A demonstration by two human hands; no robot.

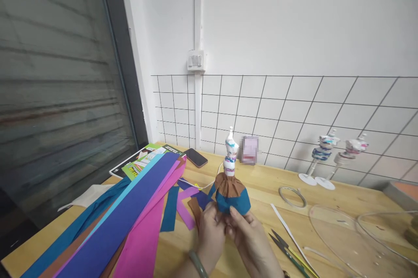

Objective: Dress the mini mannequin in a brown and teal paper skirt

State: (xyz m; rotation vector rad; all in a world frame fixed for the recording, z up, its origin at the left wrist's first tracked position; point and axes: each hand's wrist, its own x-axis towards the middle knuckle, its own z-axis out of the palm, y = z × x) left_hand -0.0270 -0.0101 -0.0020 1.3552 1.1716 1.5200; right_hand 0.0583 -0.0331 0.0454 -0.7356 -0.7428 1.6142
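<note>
Both my hands hold a small mannequin figure point(230, 169) upright over the wooden table point(261, 186). It has a white torso wrapped in coloured tape and a skirt of brown and blue crepe paper point(232, 195). My left hand point(210, 234), with a green bangle at the wrist, pinches the skirt's lower edge from the left. My right hand point(250, 234) grips the bottom of the skirt from the right, fingers curled.
Long crepe paper strips point(130, 221) in blue, purple, pink and brown lie at left, beside a phone point(196, 157) and a printed packet point(143, 162). Scissors point(287, 249), a tape ring point(292, 196), clear plastic domes point(352, 234) and two more mannequins point(321, 156) are at right.
</note>
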